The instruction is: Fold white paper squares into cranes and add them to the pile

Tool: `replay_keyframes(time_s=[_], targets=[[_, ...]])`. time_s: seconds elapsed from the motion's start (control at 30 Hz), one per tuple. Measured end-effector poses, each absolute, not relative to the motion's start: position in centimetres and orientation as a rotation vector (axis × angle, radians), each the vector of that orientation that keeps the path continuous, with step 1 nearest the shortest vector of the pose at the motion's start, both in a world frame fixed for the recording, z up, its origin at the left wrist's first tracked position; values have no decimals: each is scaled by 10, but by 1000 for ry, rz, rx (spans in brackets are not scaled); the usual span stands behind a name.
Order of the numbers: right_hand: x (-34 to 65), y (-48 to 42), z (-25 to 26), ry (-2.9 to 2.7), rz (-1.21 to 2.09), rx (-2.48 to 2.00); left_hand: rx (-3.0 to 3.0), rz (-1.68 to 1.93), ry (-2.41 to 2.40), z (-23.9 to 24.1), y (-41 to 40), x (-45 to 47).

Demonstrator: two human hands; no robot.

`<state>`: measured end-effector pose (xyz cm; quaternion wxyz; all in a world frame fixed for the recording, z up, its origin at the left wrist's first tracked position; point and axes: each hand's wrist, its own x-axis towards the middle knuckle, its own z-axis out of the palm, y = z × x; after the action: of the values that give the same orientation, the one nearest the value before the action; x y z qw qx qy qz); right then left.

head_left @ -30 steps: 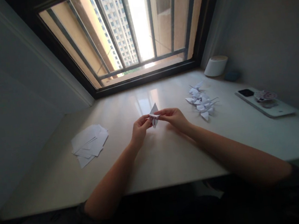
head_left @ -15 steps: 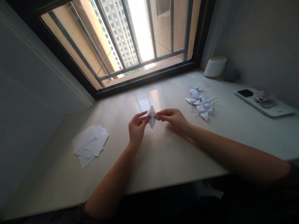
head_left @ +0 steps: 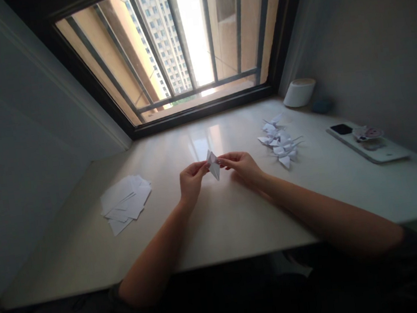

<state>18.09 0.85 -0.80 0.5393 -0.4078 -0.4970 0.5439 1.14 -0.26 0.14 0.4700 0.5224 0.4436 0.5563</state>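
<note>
Left hand [head_left: 191, 182] and right hand [head_left: 246, 166], both tight on folded paper [head_left: 213, 166], over a glossy tabletop [head_left: 220, 225] by a barred window [head_left: 182, 44].

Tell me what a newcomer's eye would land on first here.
Probably the bright window beyond the table, crossed by dark bars. Next, the folded paper held by left hand and right hand at the centre. Loose sheets lie to its left, a heap of paper figures to its right.

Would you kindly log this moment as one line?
left hand: pinches folded paper | right hand: pinches same piece | left: paper sheets | right: folded pieces
</note>
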Motion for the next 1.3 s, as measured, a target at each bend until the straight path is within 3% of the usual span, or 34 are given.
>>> replay_keyframes(time_s=[0.47,0.8,1.3], targets=[[178,3,-9,-1150,1245,-916,1299,1207,1076,1,-9,14],[183,2,-4,-1502,841,-1001,1252,1117,1028,0,-6,14],[183,4,-8,-1644,933,-828,1244,1140,1092,3,-7,11]])
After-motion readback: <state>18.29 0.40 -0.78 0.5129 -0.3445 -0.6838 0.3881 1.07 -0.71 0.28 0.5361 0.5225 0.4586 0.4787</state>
